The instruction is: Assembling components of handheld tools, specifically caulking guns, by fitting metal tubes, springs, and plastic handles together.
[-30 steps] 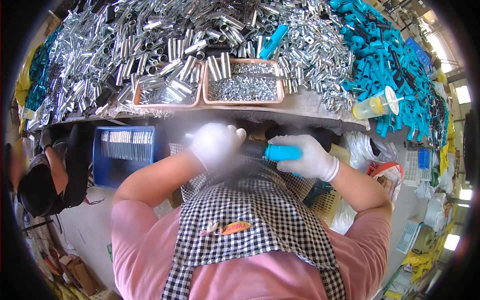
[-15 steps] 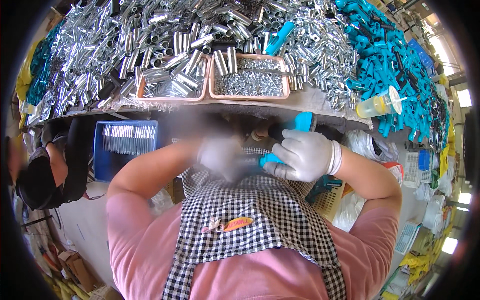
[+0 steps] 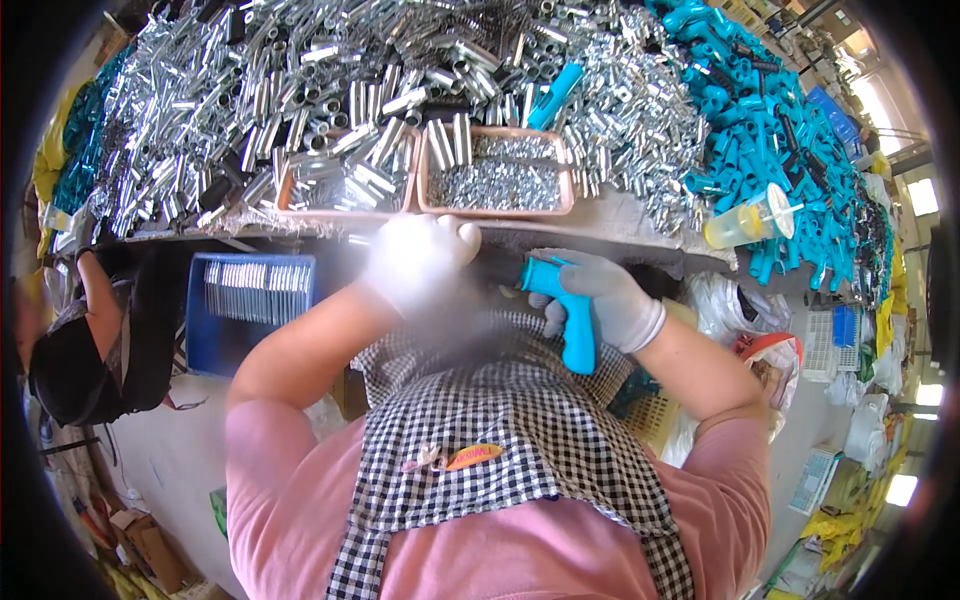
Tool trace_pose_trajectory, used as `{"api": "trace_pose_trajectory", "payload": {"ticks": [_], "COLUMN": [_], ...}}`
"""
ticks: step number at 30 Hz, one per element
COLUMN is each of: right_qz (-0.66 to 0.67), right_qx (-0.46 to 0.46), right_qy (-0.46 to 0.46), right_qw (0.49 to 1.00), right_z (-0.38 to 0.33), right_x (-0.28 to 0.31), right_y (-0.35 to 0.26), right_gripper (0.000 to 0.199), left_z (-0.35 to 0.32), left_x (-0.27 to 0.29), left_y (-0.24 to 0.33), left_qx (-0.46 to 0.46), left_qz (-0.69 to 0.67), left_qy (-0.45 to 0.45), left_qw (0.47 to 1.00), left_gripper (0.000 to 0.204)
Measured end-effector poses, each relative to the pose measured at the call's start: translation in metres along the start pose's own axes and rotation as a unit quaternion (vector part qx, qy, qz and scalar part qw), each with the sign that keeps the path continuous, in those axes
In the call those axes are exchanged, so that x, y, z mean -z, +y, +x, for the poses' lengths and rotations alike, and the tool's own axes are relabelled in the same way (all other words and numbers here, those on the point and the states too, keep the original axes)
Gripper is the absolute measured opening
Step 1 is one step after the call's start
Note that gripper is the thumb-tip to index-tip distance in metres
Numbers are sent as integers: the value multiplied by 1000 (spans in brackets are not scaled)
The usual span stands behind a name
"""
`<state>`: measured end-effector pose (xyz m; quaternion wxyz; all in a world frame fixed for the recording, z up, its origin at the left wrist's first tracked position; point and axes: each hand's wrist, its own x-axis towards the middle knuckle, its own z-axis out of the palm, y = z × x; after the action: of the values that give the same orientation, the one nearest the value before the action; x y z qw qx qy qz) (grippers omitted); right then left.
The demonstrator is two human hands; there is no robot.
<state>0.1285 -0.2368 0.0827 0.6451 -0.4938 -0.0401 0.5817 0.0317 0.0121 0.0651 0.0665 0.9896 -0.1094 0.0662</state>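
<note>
My right hand [image 3: 610,298], in a whitish-grey glove, grips a turquoise pistol-shaped plastic housing [image 3: 578,335]. Its handle points down toward my apron, and its short barrel end faces left. To the left, my gloved left hand [image 3: 415,258] is raised near the table's front edge, bright and smeared by motion. Its fingers look curled, and what they hold, if anything, I cannot make out. Just beyond that hand are two pinkish trays: the left tray [image 3: 284,195] has shiny metal tubes, and the right tray [image 3: 500,212] has small metal parts with a few tubes.
Loose metal tubes [image 3: 300,80] are heaped across the table, with turquoise housings [image 3: 745,110] piled at right. A cup with a straw [image 3: 745,222] stands by that pile. Below the table edge at left, a blue bin [image 3: 203,330] contains rows of metal pieces. Another person [image 3: 75,350] sits far left.
The turquoise housing has turned in my right hand, its handle now pointing down instead of up. My left hand has moved up and left, away from the housing, toward the table edge.
</note>
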Motion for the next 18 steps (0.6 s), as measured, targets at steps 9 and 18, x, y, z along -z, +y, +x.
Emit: {"api": "trace_pose_trajectory", "payload": {"ticks": [9,18], "right_qz": [-513,102], "right_qx": [557,305], "right_qy": [75,-197], "right_qw": [649,926], "right_z": [-26,-30], "right_x": [8,9], "right_y": [-2,8], "right_gripper": [54,51], "left_z": [-26,-22], "left_x": [-18,-25], "left_y": [18,32], "left_qx": [-91,-77], "left_qz": [-111,-201], "left_qy": [-41,-75], "left_qw": [989,974], "left_gripper": [24,22]}}
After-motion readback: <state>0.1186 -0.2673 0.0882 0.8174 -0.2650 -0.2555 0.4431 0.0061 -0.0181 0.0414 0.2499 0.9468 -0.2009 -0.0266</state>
